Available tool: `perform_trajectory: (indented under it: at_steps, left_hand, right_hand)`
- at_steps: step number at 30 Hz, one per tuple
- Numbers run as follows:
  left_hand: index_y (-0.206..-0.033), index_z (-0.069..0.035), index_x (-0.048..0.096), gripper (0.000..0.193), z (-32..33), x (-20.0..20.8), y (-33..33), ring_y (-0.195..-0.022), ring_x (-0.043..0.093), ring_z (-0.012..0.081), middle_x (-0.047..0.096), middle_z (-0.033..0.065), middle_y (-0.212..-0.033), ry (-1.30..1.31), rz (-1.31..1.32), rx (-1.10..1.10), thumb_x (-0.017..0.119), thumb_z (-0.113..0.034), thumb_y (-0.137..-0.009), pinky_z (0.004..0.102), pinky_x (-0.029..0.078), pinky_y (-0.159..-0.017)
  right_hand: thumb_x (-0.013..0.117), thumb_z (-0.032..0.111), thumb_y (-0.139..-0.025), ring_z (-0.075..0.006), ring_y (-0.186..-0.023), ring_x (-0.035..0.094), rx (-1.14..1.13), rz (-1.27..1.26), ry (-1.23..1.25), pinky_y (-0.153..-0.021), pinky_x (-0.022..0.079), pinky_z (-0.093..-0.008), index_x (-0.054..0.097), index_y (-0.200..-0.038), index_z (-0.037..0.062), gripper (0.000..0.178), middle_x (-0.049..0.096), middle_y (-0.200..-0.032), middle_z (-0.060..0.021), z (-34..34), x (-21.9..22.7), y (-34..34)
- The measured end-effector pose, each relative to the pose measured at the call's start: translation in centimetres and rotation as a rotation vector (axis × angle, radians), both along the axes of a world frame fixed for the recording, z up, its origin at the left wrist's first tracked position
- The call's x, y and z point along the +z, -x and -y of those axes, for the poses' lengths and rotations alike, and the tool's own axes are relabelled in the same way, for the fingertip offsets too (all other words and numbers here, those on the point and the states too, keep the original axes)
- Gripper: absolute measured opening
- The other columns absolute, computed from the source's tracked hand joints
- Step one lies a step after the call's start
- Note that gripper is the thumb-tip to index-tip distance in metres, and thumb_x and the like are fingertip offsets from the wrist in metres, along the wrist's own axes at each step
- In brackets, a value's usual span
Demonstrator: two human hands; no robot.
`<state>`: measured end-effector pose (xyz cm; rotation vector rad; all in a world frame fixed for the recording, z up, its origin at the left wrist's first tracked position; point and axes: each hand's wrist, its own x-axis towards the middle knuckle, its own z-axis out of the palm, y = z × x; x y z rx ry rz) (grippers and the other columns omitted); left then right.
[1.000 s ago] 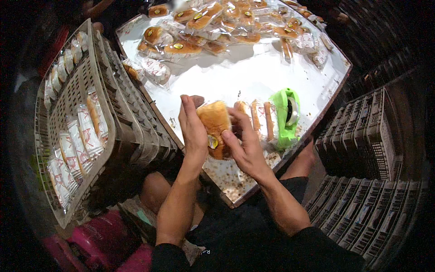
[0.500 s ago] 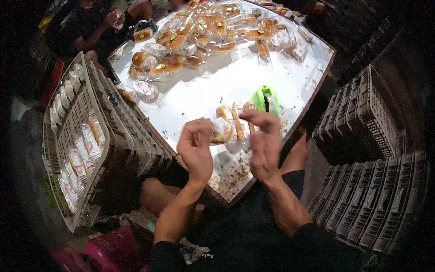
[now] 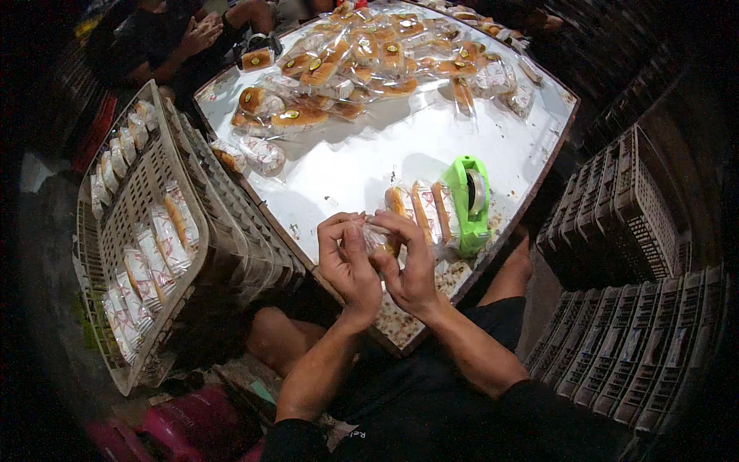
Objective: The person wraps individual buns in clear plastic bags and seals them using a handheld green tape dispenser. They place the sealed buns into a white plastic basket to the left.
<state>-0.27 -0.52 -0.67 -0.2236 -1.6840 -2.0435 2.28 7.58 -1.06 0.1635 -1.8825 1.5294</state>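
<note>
Over the near corner of the table, my left hand [image 3: 351,267] and my right hand [image 3: 410,268] are close together, fingers curled and pinching the clear wrapper of a small bread roll [image 3: 379,241]. Part of that roll is hidden by my fingers. Just beyond my right hand, three wrapped bread rolls [image 3: 426,209] lie side by side. A bright green tape dispenser [image 3: 464,240] with a roll of tape stands right beside them.
Many wrapped rolls [image 3: 300,116] are heaped at the far side of the white table [image 3: 339,173]. At left, a crate [image 3: 202,231] holds rows of wrapped bread. More crates [image 3: 593,223] are stacked at right. Another person's hands [image 3: 200,35] show at the far left.
My hands have come together on the wrapped roll, which was beside my left hand. My right hand has moved left, off the row of rolls by the dispenser.
</note>
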Motion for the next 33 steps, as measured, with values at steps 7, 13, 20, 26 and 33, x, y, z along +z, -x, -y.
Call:
perform_trajectory:
  at_steps: [7, 13, 20, 26, 33]
  left_hand:
    - [-0.092, 0.000, 0.058, 0.018, 1.7, 0.2, 0.3, -0.096, 0.057, 0.0169, 0.058, 0.0108, -0.105, 0.154, -0.053, 0.029, 0.055, -0.015, -0.102, 0.0304, 0.048, -0.087]
    - [-0.088, 0.000, 0.067, 0.014, 2.3, 0.8, 1.1, -0.114, 0.048, 0.0217, 0.055, 0.0149, -0.115, 0.229, 0.065, -0.061, 0.061, -0.011, -0.094, 0.0360, 0.038, -0.099]
    - [-0.085, 0.001, 0.054, 0.017, 2.4, 1.4, 1.5, -0.112, 0.048, 0.0213, 0.051, 0.0161, -0.118, 0.153, 0.084, -0.041, 0.052, -0.011, -0.098, 0.0348, 0.038, -0.099]
    - [-0.092, -0.001, 0.047, 0.019, 2.6, 1.6, 2.5, -0.088, 0.057, 0.0167, 0.057, 0.0127, -0.098, -0.025, 0.110, -0.176, 0.044, -0.015, -0.106, 0.0311, 0.047, -0.083]
    - [-0.095, -0.005, 0.045, 0.020, 0.6, 0.7, 1.1, -0.067, 0.052, 0.0090, 0.054, 0.0046, -0.077, -0.070, 0.171, -0.159, 0.044, -0.021, -0.108, 0.0243, 0.045, -0.062]
  right_hand:
    - [0.064, 0.006, -0.092, -0.0323, -0.097, 0.065, 0.046, 0.065, -0.078, -0.088, 0.050, -0.0402, 0.062, -0.101, 0.0022, 0.010, 0.066, -0.105, -0.0178, -1.6, -0.1, 0.3]
    - [0.074, 0.003, -0.083, -0.0298, -0.113, 0.055, -0.208, 0.042, -0.201, -0.097, 0.044, -0.0408, 0.067, -0.092, 0.0044, 0.011, 0.057, -0.113, -0.0160, -3.5, 1.3, -3.7]
    - [0.071, 0.005, -0.086, -0.0354, -0.119, 0.052, 0.002, 0.212, -0.270, -0.099, 0.043, -0.0431, 0.065, -0.090, 0.0024, 0.008, 0.051, -0.128, -0.0197, -3.7, 2.2, -2.8]
    - [0.067, 0.003, -0.088, -0.0341, -0.114, 0.059, 0.137, 0.137, -0.165, -0.092, 0.048, -0.0417, 0.066, -0.094, 0.0014, 0.006, 0.061, -0.119, -0.0199, -2.9, 3.0, -1.1]
    - [0.057, 0.007, -0.098, -0.0183, -0.090, 0.065, 0.084, 0.265, 0.226, -0.082, 0.051, -0.0316, 0.060, -0.101, -0.0008, 0.009, 0.067, -0.097, -0.0124, -2.0, 3.7, -1.9]
